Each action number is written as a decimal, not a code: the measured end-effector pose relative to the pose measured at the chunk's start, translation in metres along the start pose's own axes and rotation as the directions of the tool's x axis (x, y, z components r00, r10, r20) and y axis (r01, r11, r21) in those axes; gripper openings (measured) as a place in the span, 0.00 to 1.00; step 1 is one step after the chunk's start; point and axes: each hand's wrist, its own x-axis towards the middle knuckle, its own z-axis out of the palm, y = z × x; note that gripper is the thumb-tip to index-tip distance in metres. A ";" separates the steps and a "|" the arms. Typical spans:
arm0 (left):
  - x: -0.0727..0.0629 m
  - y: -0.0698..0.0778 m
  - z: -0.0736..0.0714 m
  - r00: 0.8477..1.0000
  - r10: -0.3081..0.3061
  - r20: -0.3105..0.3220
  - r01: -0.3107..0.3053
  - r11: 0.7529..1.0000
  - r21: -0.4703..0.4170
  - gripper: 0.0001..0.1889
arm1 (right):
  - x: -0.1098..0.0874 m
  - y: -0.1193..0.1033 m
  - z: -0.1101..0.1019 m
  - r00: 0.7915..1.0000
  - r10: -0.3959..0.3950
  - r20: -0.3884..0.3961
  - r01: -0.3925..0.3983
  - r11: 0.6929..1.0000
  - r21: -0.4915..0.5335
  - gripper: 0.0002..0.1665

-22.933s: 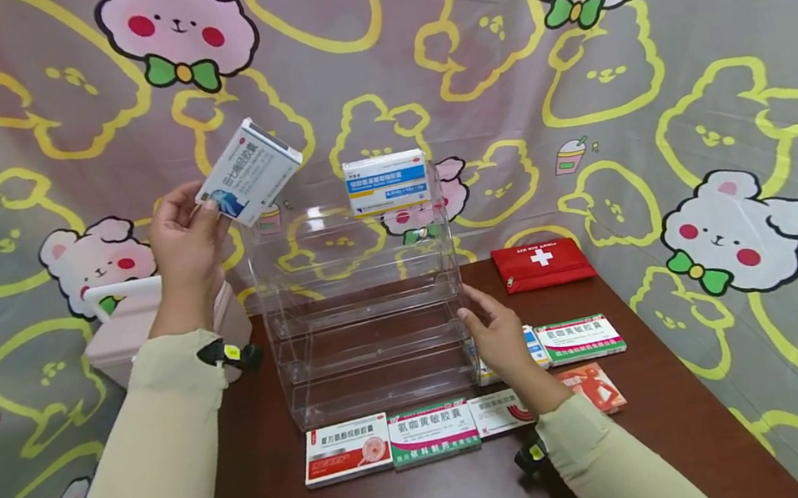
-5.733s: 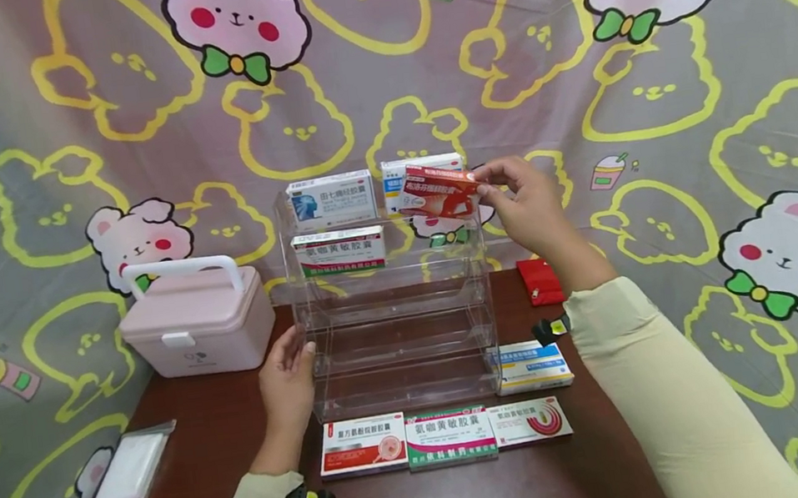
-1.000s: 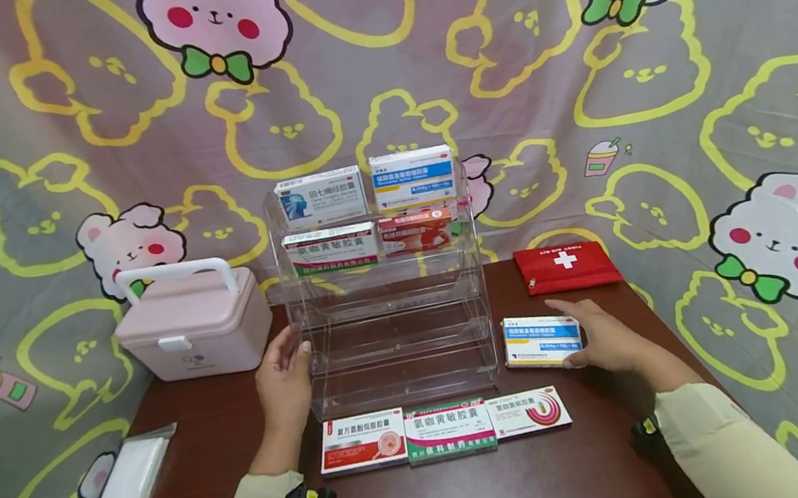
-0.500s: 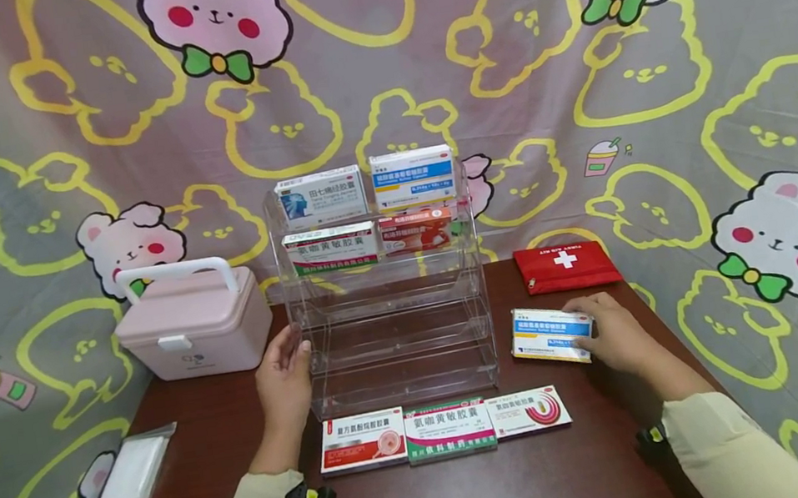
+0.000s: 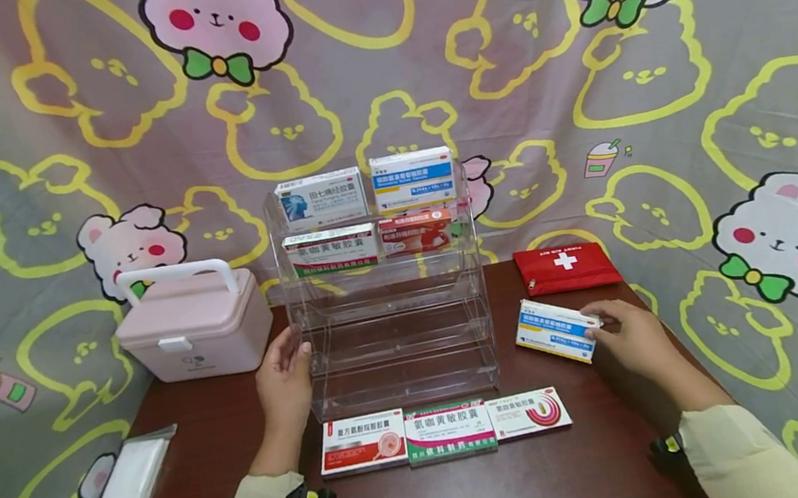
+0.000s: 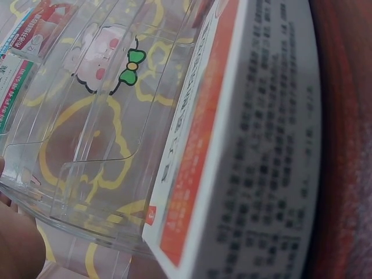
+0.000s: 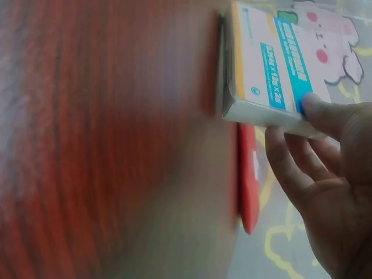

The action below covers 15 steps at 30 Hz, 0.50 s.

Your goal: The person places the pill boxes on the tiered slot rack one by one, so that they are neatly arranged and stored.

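In the head view my right hand (image 5: 634, 340) pinches a blue, white and yellow medicine box (image 5: 557, 331) by its right end, thumb in front. The right wrist view shows this box (image 7: 270, 70) tilted, fingertips underneath. My left hand (image 5: 286, 382) holds the left side edge of the clear tiered display rack (image 5: 398, 358). On its top tier stand a white box with a blue picture (image 5: 321, 199) and another blue-and-white box (image 5: 413, 180). A green-and-white box (image 5: 333, 251) and a red-orange box (image 5: 415, 233) fill the tier below.
Before the rack lie a red-and-white box (image 5: 362, 441), a green-and-white box (image 5: 449, 430) and a white box with red arcs (image 5: 528, 413). A red first aid pouch (image 5: 566, 267) lies back right. A pink case (image 5: 192, 322) and a plastic-wrapped white packet (image 5: 133, 473) are at left.
Over the last second my right hand has shifted the blue-and-white box slightly right and tilted it. Since the earliest frames, more boxes have come onto the upper tiers. My left hand stays at the rack.
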 end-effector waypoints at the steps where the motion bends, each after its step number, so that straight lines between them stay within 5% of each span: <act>1: 0.000 0.000 0.000 1.000 0.000 -0.002 0.000 1.000 0.001 0.22 | -0.001 0.000 -0.001 1.000 0.004 -0.003 -0.004 1.000 0.012 0.23; 9: 0.001 -0.001 0.001 1.000 -0.011 -0.006 0.011 1.000 0.012 0.22 | -0.008 -0.004 -0.019 0.995 0.061 -0.074 -0.054 0.995 0.088 0.24; 15: 0.001 -0.001 0.000 1.000 -0.022 -0.003 0.022 1.000 0.022 0.22 | -0.013 -0.031 -0.044 0.975 0.107 -0.195 -0.072 0.982 0.177 0.24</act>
